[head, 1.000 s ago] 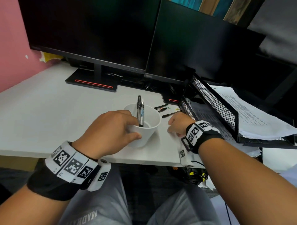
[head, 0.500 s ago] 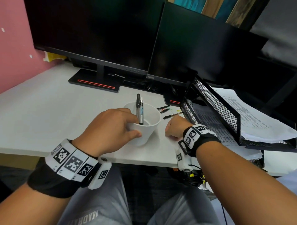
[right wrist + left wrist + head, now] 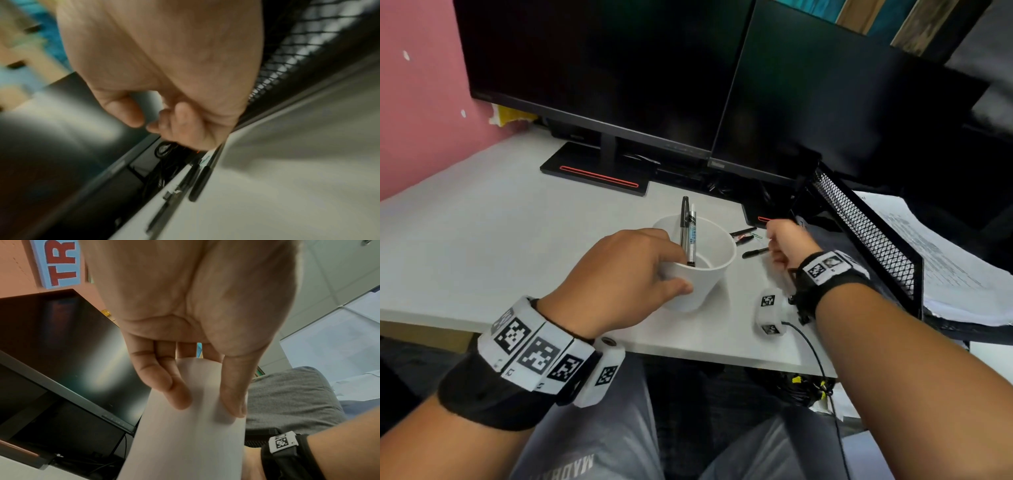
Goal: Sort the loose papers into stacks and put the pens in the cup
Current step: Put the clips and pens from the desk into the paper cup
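The left hand wraps its fingers round the white cup on the desk. Two pens stand inside. The right hand, fingers curled and holding nothing, hovers over a black pen.

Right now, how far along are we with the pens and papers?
Done: two pens stand in the cup; papers lie in the mesh tray. In hand: the left hand grips the cup; the right hand, fingers curled and holding nothing, is by a black pen on the desk. Left: that pen and two more behind it.
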